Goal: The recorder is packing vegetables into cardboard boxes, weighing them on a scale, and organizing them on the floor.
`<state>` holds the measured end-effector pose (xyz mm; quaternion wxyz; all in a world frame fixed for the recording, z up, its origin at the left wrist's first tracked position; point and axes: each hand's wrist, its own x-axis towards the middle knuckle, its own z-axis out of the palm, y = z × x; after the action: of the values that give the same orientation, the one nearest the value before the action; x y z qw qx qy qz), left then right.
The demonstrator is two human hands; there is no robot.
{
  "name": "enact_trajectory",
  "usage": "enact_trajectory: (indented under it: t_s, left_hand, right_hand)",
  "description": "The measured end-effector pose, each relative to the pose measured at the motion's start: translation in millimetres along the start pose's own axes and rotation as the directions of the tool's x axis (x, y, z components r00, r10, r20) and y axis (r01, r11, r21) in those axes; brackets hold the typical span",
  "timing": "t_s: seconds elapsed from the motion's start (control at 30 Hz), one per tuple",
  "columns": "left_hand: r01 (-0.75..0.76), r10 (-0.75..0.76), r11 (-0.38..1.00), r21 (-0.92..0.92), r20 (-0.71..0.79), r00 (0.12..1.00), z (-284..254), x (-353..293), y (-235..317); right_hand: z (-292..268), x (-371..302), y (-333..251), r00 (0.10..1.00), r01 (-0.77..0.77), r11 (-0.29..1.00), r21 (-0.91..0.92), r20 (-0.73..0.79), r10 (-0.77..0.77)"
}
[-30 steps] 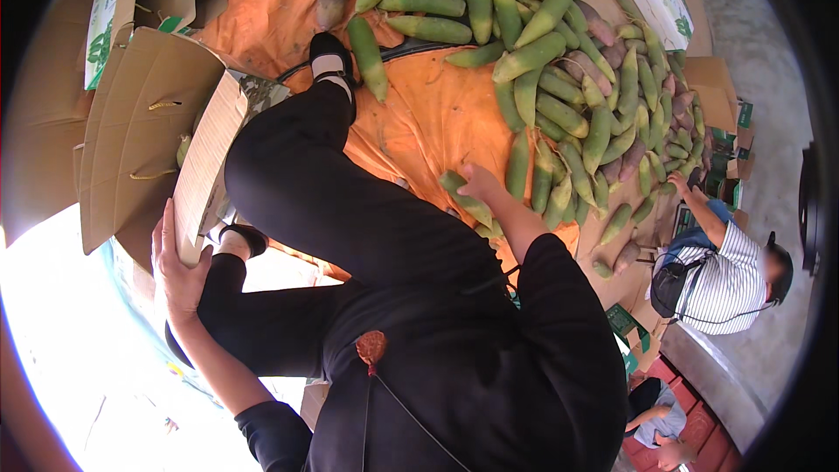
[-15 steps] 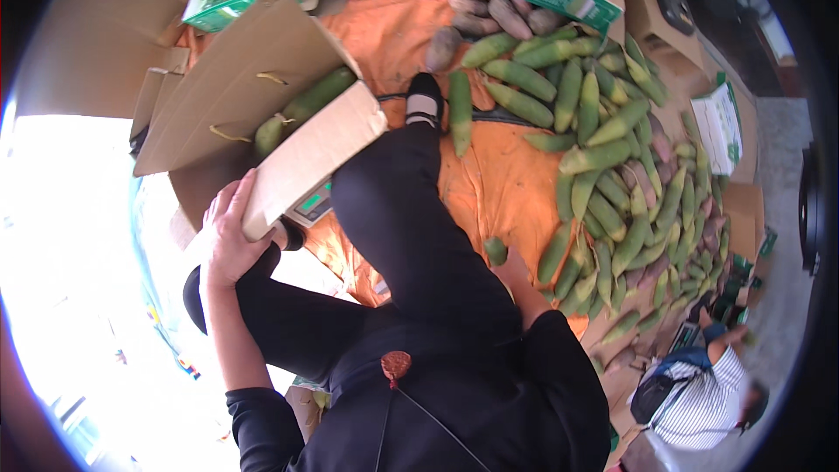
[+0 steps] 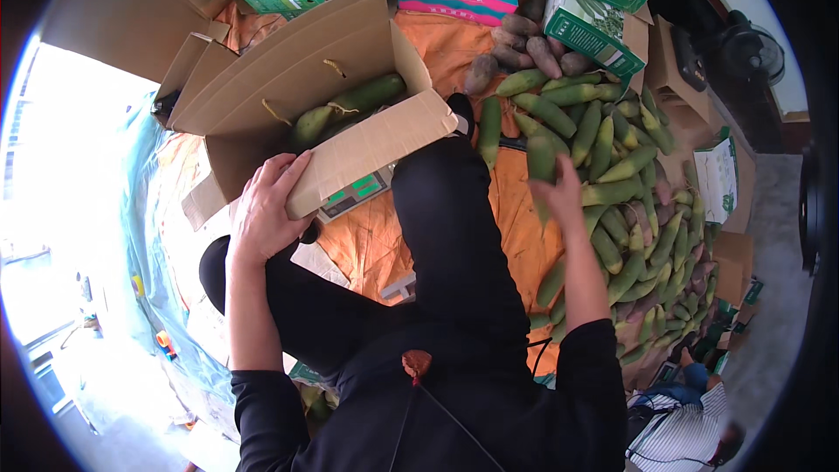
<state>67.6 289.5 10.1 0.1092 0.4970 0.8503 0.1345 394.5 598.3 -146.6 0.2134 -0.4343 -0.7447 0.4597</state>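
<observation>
My left hand grips the near flap of an open cardboard box, thumb over the flap's edge. Inside lie green radishes, partly hidden by that flap. Under the box sits a scale with a lit green display. On the other side, my right hand is closed around a long green radish, held lengthwise just left of the pile. Another radish lies by itself on the orange sheet, beside my foot.
A big heap of green radishes spreads along the right, with reddish-purple roots behind and among it. Printed cartons stand at the back. A person in a striped shirt is at the lower right. Blue plastic sheeting hangs left.
My right hand has moved forward from beside my right thigh, with a radish in it. My left hand stays on the box flap. The whole view has shifted a little.
</observation>
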Motion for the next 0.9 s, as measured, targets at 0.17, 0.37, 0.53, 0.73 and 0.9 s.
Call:
enact_trajectory:
  t_s: [0.17, 0.37, 0.53, 0.73, 0.9]
  left_hand:
    - [-0.013, 0.013, 1.0, -0.012, -0.005, 1.0, -1, -1, -2]
    - [-0.026, 0.027, 0.999, -0.031, 0.007, 1.0, -5, -3, -3]
    - [-0.035, 0.034, 0.997, -0.062, -0.006, 0.999, -1, -5, -7]
    - [-0.029, 0.031, 0.996, -0.09, 0.023, 0.999, -1, 0, 1]
    - [-0.036, 0.035, 0.998, -0.047, -0.024, 0.999, 4, -4, -8]
  right_hand:
    - [2, 39, -180, 0.863, 0.497, 0.849, -0.18, 0.004, -0.504]
    - [74, 44, -309, 0.574, 0.818, 0.552, -0.163, 0.162, -0.803]
    - [177, 37, -336, 0.56, 0.825, 0.508, -0.25, 0.486, -0.671]
    - [246, 28, -322, 0.613, 0.755, 0.545, -0.364, 0.686, -0.392]
    - [223, 31, -325, 0.589, 0.734, 0.666, -0.135, 0.615, -0.524]
